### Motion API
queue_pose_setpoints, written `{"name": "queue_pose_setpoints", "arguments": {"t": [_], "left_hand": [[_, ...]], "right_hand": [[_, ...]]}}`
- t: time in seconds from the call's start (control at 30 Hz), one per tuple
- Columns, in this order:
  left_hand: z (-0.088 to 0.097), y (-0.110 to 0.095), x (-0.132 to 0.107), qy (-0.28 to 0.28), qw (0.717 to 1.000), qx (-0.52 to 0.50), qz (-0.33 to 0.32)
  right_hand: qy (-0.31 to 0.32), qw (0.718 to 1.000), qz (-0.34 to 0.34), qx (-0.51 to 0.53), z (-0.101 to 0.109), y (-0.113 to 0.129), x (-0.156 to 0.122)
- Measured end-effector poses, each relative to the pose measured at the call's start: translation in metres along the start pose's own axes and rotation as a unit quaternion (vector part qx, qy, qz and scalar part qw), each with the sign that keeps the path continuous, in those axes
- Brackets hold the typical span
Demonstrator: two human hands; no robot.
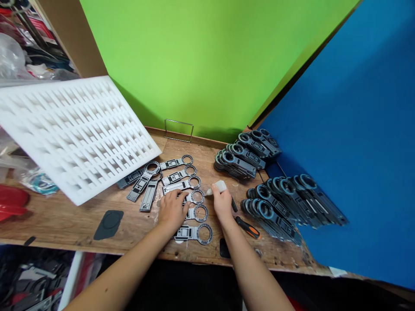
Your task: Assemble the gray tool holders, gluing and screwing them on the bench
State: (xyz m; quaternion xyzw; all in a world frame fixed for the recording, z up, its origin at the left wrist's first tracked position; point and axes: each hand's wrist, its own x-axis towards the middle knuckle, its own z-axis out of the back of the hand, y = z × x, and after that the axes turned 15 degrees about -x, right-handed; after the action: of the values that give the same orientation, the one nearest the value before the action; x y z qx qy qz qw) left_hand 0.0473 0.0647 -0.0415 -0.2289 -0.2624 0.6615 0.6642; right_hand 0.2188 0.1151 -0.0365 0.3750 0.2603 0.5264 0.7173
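Down the middle of the bench runs a column of flat grey parts, each with a ring at its right end. My left hand (171, 209) lies over one ringed part (197, 197), fingers spread and pressing on its body, which is partly hidden. My right hand (222, 205) is closed around a small white squeeze bottle (220, 186). The bottle's thin nozzle points left, at the edge of that same ring; whether it touches is too small to tell. More such parts (151, 189) lie loose and overlapping left of the column.
A white slotted foam tray (81, 129) leans at the left. Stacks of ringed parts (238, 162) stand at the back right, others (275, 203) nearer. An orange-and-black handled tool (248, 227) lies right of my right hand. A wire stand (179, 131) is by the green wall.
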Motion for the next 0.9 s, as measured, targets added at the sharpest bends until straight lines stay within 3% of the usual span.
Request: {"name": "queue_pose_setpoints", "arguments": {"t": [0.3,0.53,0.7,0.9], "left_hand": [[-0.001,-0.001,0.001,-0.006,1.000,0.010,-0.003],[0.009,-0.002,0.007,-0.045,0.999,0.019,-0.024],[0.013,0.003,0.032,-0.073,0.997,0.019,0.000],[0.006,0.011,0.045,-0.060,0.998,0.019,-0.001]], "right_hand": [[0.018,0.995,-0.057,0.075,0.003,-0.003,-0.001],[0.101,0.957,-0.156,0.223,-0.002,-0.001,0.022],[0.148,0.939,-0.158,0.267,-0.022,0.014,0.029],[0.142,0.949,-0.129,0.252,-0.048,0.018,0.035]]}}
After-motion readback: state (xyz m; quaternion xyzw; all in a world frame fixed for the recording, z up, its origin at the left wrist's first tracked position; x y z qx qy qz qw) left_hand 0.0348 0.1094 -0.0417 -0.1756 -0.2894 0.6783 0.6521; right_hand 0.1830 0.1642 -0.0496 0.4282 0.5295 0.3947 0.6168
